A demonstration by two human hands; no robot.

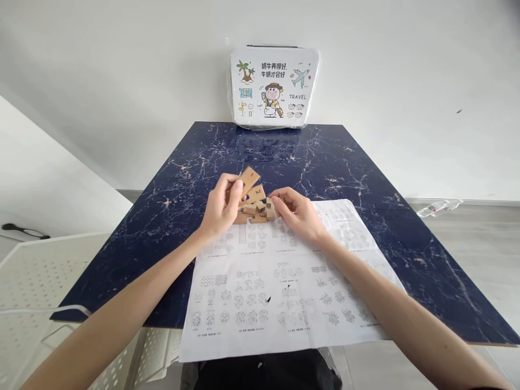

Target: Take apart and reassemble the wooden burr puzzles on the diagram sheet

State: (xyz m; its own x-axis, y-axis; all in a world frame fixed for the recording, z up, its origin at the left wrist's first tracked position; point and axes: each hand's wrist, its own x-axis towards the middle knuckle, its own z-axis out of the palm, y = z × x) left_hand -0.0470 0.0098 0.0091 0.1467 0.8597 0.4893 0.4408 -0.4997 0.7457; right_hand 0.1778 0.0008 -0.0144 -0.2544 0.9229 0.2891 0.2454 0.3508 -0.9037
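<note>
My left hand (223, 205) is closed on a flat wooden piece (249, 177), tilted up between thumb and fingers. Just below it is another flat piece marked 2 (255, 194), near the same fingers. Several notched wooden pieces (260, 216) lie in a small pile at the top edge of a printed sheet (252, 303). My right hand (298, 214) has its thumb and index finger closed at a small wooden block (270, 210) on the right side of the pile. Its other fingers are curled and partly hidden.
A white case with cartoon prints (275, 86) leans on the wall behind the dark blue marbled table (195, 157). A white perforated rack (36, 271) stands at the left. Clear plastic packaging (439, 207) lies beyond the table's right edge.
</note>
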